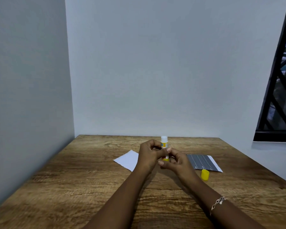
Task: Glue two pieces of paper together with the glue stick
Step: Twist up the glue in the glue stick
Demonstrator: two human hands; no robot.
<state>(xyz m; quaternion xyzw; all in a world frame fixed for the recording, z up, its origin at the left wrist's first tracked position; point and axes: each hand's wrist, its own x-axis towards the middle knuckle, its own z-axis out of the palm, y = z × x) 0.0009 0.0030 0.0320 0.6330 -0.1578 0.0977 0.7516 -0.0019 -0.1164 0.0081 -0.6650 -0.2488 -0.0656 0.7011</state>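
Pale walls meet in a corner ahead of you, and a dark-framed window runs down the right edge. Below them a wooden surface stretches from the far wall to the near edge of the view. Two sheets lie flat on it, well apart: a white paper to the left of your hands, partly hidden behind your left wrist, and a dark lined paper with a white margin to the right.

Your left hand is raised between the two sheets, its fingers curled round the middle of the glue stick. Your right hand sits just beside and slightly lower, with fingers and thumb pinching the yellow bottom end of the stick. You hold the glue stick upright above the surface, uncapped, with the white glue showing at the top above the yellow label.

The yellow cap stands on the surface near the front edge of the dark lined paper, to the right of your right forearm. A thin bracelet circles your right wrist
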